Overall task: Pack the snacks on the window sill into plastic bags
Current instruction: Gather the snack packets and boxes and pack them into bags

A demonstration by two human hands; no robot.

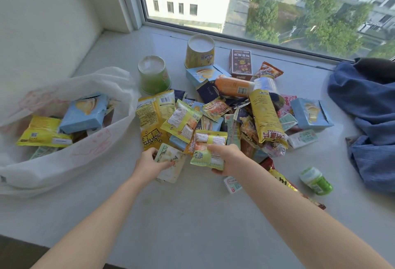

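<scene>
Both hands are loaded at the near edge of the pile of snacks [213, 115]: the left hand [149, 163] has its fingers curled round a pale packet [173, 162], and the right hand [226, 157] pinches a green-and-yellow packet [208, 151] by its near end, thumb on top. Taking one in each hand looks like a way to halve the trips. The plastic bag [92, 155] lies slumped on its side to the left, its mouth gaping toward the pile – already holding a blue box [85, 112] and a yellow packet – so a short sideways carry should reach it. The window sill [192, 215] is bare between the arms and out to its front edge, which gives room to swing left. The bag's limp rim is the likely snag, since nothing props it open. On the right, a green bottle [317, 181] lies near a blue cloth [367, 119], apart from the pile.
</scene>
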